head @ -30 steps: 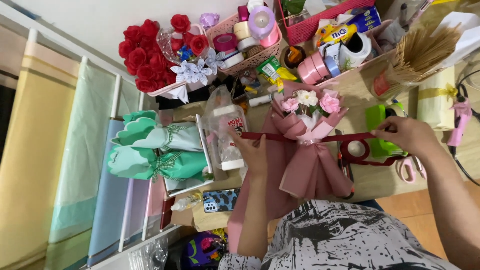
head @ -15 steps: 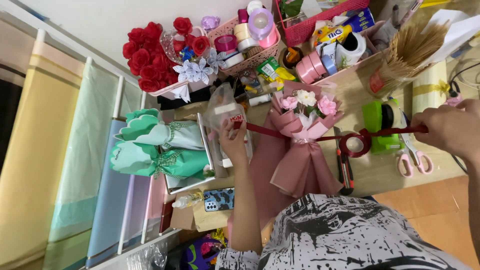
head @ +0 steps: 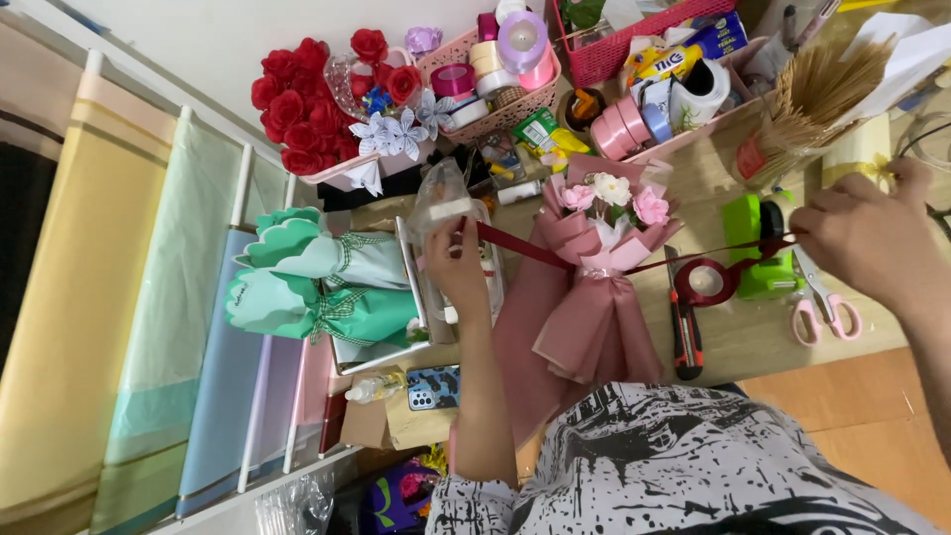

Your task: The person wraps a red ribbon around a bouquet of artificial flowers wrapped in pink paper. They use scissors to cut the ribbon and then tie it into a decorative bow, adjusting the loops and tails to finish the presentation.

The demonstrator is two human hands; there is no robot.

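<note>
A pink-wrapped bouquet point(head: 594, 297) with small pink and white flowers lies on the wooden table point(head: 753, 347). A dark red ribbon point(head: 525, 250) is stretched taut across its top. My left hand point(head: 458, 263) pinches one end of the ribbon left of the bouquet. My right hand point(head: 872, 243) grips the other end at the right, above a green tape dispenser point(head: 753, 248). The red ribbon roll point(head: 705, 282) lies on the table between bouquet and right hand.
A utility knife point(head: 684, 327) and pink scissors point(head: 822, 302) lie near the roll. Two green-wrapped bouquets point(head: 317, 287) sit at the left by rolls of wrapping paper point(head: 149, 327). Red roses point(head: 297, 104), ribbon spools point(head: 505, 50) and wooden skewers point(head: 822, 89) crowd the far side.
Both hands have drawn apart, the left one leftward and the right one rightward, pulling the red ribbon out longer and taut over the bouquet.
</note>
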